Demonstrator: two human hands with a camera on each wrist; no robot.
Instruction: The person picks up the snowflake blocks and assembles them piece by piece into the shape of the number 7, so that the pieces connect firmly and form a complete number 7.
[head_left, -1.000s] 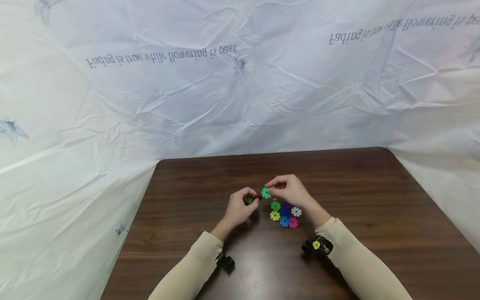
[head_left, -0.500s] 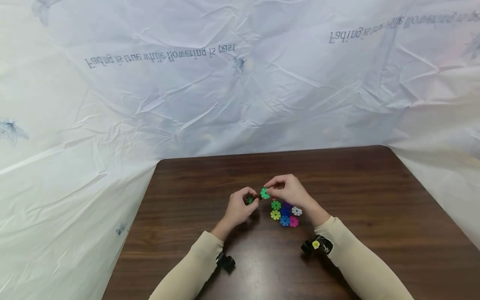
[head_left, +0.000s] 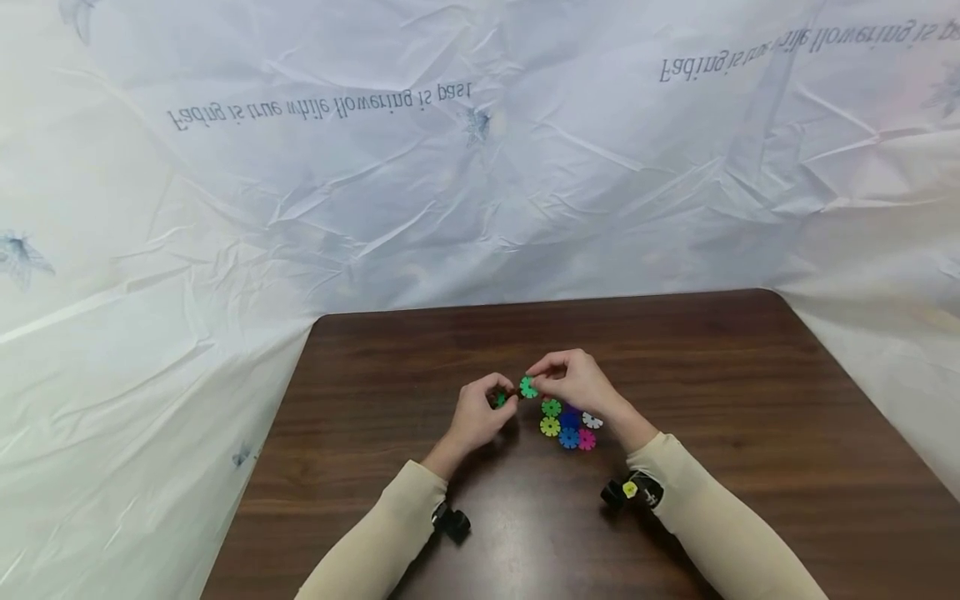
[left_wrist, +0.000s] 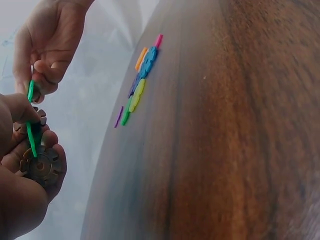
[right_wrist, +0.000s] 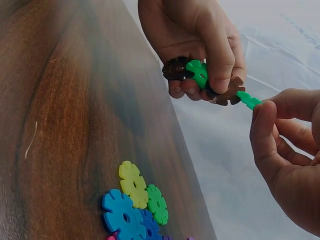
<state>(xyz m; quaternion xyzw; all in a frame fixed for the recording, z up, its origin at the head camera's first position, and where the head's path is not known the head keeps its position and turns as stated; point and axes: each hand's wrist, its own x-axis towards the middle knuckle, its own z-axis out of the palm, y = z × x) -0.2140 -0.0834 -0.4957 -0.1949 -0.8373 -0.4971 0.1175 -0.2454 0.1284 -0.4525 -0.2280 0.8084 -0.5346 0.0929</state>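
Observation:
In the head view my left hand (head_left: 474, 415) grips a short chain of notched plastic discs. The right wrist view shows its parts: a dark brown disc (right_wrist: 176, 69), a green disc (right_wrist: 197, 72) slotted edgewise to it, and another brown disc (right_wrist: 232, 92) under the thumb. My right hand (head_left: 581, 387) pinches a second green notched disc (head_left: 528, 387) between thumb and forefinger. That disc's edge meets the rim of the nearer brown disc, turned across it. Both hands are held above the table, and fingers partly cover the chain.
Several loose notched discs lie grouped below the right hand: yellow (head_left: 550, 427), green (head_left: 552, 407), light blue (head_left: 568, 438), pink (head_left: 587, 439) and white (head_left: 592, 421), among others. They rest on a dark wooden table (head_left: 375, 467). A pale printed sheet (head_left: 420, 208) hangs behind it.
My right hand has edged slightly left, bringing its green disc closer against the brown disc. The left hand has stayed nearly still, holding the chain.

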